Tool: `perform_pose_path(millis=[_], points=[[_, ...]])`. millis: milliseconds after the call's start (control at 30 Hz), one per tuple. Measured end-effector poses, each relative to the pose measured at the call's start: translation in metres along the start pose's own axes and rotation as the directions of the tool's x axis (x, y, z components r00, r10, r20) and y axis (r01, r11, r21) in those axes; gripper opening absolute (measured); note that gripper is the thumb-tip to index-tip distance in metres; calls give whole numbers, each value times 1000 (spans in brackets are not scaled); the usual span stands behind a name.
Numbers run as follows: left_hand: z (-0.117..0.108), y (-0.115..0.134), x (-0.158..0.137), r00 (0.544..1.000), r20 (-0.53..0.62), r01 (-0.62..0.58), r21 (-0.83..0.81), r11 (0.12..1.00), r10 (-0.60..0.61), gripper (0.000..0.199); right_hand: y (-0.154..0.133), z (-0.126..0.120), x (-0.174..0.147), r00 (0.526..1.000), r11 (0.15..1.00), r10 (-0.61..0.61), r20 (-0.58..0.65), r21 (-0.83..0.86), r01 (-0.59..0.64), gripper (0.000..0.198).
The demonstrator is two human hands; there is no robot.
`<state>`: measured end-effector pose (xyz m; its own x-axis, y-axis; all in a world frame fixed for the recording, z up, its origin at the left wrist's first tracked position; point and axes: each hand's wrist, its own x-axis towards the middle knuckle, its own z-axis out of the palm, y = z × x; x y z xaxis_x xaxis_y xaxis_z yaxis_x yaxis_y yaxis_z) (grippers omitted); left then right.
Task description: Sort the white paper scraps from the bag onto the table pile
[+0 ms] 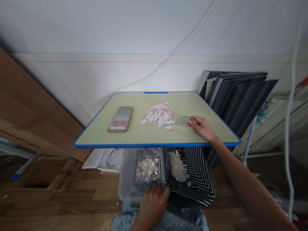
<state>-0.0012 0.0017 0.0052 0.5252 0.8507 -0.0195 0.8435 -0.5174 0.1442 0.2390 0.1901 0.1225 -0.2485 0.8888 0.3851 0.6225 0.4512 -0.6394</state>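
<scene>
My right hand [201,127] is over the right part of the table [192,102], pinching the edge of a thin, clear, rounded plastic piece [182,121]; its exact kind is hard to make out. Just left of that piece lies a loose heap of white and pink paper scraps [158,114]. Below the table's front edge, my left hand [154,199] grips the rim of a clear plastic bin [127,183], with the thumb on the rim's right side. Inside the bin are many small shiny pieces [146,168].
A phone-shaped, blurred-out object [121,119] lies on the table's left side. Right of the bin, a black-and-white striped bag [199,179] holds more paper scraps [178,166]. Dark flat panels [231,93] lean against the wall at right. Brown cardboard [36,106] stands at left.
</scene>
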Motion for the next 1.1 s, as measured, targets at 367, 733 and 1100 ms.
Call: perform_pose_path(millis=[367,733,1100], points=[[-3,1,1,999,43,9,-5,1000,-9,43,5,6,7,996,989,-29,-90,-150,15,20],[1,0,-1,1000,30,4,6,1000,-4,43,0,4,4,999,999,-3,-36,-47,1,24],[-4,1,1,998,56,2,3,1000,-2,42,-2,0,0,993,995,-3,-117,-103,-9,22]])
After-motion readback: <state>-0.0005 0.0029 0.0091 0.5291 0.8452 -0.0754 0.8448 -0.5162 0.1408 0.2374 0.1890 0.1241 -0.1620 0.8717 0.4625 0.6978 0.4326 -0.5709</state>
